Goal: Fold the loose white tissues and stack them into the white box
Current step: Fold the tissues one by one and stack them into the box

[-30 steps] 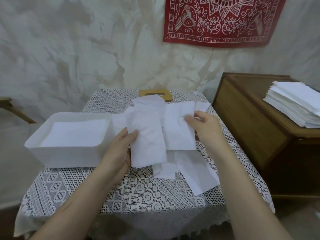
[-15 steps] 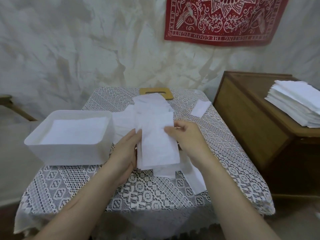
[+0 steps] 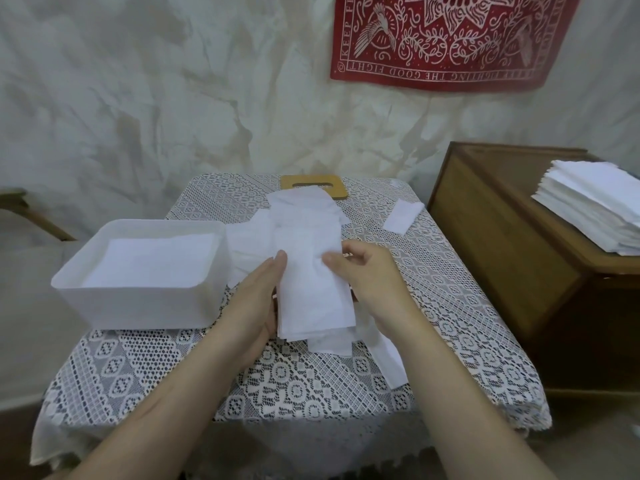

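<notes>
A folded white tissue is held between my two hands over the middle of the table. My left hand lies flat against its left edge, and my right hand pinches its upper right edge with thumb and fingers. Under it lies a heap of loose white tissues, with a strip trailing out toward the front right. The white box stands to the left with folded tissues stacked inside. One small tissue lies alone at the table's far right.
A lace cloth covers the small table. A flat wooden lid with a slot lies at the far edge. A wooden cabinet stands on the right, carrying a tall stack of white tissues. A red wall hanging is above.
The tissue was spread wide between my hands; my right hand has swung its right half over to the left, and the tissue is now a narrow folded strip.
</notes>
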A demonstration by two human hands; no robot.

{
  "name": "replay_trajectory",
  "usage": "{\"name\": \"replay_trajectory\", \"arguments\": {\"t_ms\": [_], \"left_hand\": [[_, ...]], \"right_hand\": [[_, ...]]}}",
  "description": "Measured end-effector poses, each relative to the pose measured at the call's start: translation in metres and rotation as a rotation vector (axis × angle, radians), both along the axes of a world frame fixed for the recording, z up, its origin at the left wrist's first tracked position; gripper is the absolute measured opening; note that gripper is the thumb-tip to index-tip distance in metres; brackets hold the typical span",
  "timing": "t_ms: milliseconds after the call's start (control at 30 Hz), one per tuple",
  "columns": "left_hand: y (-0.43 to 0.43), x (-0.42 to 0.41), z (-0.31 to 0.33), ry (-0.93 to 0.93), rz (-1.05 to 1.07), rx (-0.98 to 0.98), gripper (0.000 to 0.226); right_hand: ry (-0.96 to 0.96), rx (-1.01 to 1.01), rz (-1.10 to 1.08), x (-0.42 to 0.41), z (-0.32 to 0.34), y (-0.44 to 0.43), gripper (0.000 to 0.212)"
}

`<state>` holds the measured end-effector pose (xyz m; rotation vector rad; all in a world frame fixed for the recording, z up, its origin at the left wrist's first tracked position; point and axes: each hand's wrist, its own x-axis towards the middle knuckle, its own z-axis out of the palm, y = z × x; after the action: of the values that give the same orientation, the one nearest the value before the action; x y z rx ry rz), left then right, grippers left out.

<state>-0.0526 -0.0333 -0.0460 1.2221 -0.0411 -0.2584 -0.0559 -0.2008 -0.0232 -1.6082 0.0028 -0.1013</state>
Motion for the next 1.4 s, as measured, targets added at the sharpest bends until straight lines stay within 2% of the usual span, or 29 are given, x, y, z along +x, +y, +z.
{"name": "replay_trajectory", "arguments": {"t_ms": [300, 433, 567, 667, 833, 1067, 1233, 1400], "left_hand": [[0.001, 0.001, -0.004, -0.046, -0.029, 0.016, 0.028], [0.002, 0.003, -0.006, -0.054, -0.018, 0.019, 0.029], [0.003, 0.005, -0.007, -0.05, 0.003, 0.008, 0.026], [0.004, 0.006, -0.008, -0.052, 0.004, 0.021, 0.028], [0.006, 0.009, -0.01, -0.068, 0.019, 0.093, 0.026], [0.003, 0.02, -0.012, -0.059, 0.1, 0.207, 0.022], [0.002, 0.032, -0.01, -0.032, 0.091, 0.221, 0.017], [-0.004, 0.046, -0.01, 0.01, 0.078, 0.198, 0.024]], "right_hand": [[-0.002, 0.02, 0.032, 0.002, -0.003, -0.002, 0.007], [0.014, -0.04, -0.009, 0.003, -0.005, -0.004, 0.008], [0.061, -0.113, -0.091, 0.01, -0.011, -0.007, 0.017], [0.163, -0.126, -0.013, 0.009, -0.012, -0.009, 0.032], [0.188, 0.008, 0.029, 0.007, -0.017, -0.007, 0.018], [0.113, -0.046, -0.066, 0.014, -0.018, -0.007, 0.014], [0.111, -0.187, -0.265, 0.046, -0.021, -0.039, 0.013], [0.078, -0.754, -0.501, 0.089, -0.026, -0.084, 0.013]]}}
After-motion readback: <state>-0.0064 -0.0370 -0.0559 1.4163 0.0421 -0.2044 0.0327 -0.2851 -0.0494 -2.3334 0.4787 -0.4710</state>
